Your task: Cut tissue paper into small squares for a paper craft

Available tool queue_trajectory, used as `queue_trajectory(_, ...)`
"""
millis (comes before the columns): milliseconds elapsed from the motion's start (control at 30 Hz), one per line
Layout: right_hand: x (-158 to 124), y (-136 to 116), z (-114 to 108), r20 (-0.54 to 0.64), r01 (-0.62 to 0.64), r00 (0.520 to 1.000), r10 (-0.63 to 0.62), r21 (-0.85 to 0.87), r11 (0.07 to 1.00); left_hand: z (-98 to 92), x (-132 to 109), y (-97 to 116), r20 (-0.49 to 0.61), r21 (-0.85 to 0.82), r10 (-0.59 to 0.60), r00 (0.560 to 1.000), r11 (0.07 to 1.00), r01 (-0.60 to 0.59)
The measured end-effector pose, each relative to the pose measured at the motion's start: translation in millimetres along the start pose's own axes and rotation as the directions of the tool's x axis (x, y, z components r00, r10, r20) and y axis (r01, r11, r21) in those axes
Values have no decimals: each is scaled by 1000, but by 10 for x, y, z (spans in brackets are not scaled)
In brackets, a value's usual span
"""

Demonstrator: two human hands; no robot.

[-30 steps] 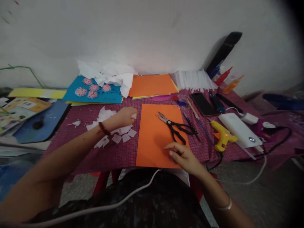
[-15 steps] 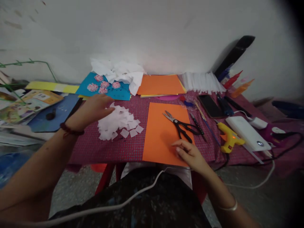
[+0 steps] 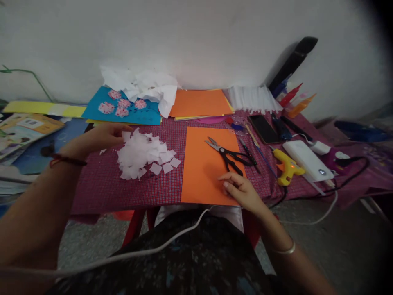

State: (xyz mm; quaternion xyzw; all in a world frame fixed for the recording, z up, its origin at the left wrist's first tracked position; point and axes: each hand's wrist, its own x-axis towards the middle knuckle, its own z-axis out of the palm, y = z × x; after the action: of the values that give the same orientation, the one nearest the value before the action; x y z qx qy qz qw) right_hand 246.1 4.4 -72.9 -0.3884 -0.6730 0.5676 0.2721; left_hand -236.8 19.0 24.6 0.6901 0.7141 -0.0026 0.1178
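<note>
My left hand (image 3: 102, 136) reaches over the red checked tablecloth (image 3: 104, 184), fingers stretched out flat. Its fingertips touch the upper left edge of a heap of small white paper squares (image 3: 141, 153). My right hand (image 3: 240, 191) rests on the lower right corner of an orange paper sheet (image 3: 202, 168), fingers loosely bent and holding nothing. Black-handled scissors (image 3: 229, 155) lie on that sheet just beyond my right hand.
At the back lie a blue card with pink flowers (image 3: 123, 107), crumpled white tissue (image 3: 144, 87), a stack of orange sheets (image 3: 199, 102) and fringed white paper (image 3: 251, 98). To the right are a phone (image 3: 264, 128), a yellow glue gun (image 3: 287, 169), a white power bank (image 3: 307, 159) and cables. Books (image 3: 24, 131) lie to the left.
My left hand swept from the middle of the scattered white squares to their left side, and the squares are now gathered in one heap. My right hand stayed on the orange sheet.
</note>
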Motion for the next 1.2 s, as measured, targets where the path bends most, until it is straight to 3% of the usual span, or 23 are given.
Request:
queue_trajectory(100,5,-2,3,-7,-11,1000,11,18,1000,36,-163,127,-121,160,-54,991,984,74)
queue_trajectory(167,6,-5,6,-9,-14,1000,14,14,1000,123,-251,401,-306,265,59,950,964,26)
queue_trajectory(200,5,-4,7,-10,-14,1000,14,7,1000,188,-281,580,-310,278,136,941,960,-48)
queue_trajectory(300,-6,14,7,-13,-8,1000,8,1,1000,428,-306,1153,-129,185,402,907,908,-376)
queue_trajectory(400,-23,44,2,-32,-12,999,13,6,1000,642,-250,1550,67,169,615,785,769,-617)
queue_trajectory(467,-30,57,0,-38,-6,999,6,0,1000,731,-194,1645,92,212,671,735,708,-673)
queue_trajectory(567,-31,61,6,-38,16,999,-16,-3,1000,794,-112,1593,96,271,705,703,661,-700)
queue_trajectory(700,-32,50,22,-49,28,998,-28,-1,1000,798,-58,1363,86,311,741,666,615,-725)
queue_trajectory(767,-37,49,26,-59,34,998,-34,-3,999,771,-66,1217,62,354,713,699,639,-683)
queue_trajectory(1000,-43,98,13,-56,21,998,-21,-3,1000,636,-79,658,58,405,468,882,797,-449)
queue_trajectory(1100,-40,97,13,-61,21,998,-22,-9,1000,578,-74,519,44,370,400,915,845,-387)
queue_trajectory(1200,-35,76,18,-65,11,998,-12,-10,1000,511,-70,538,12,349,369,929,869,-350)
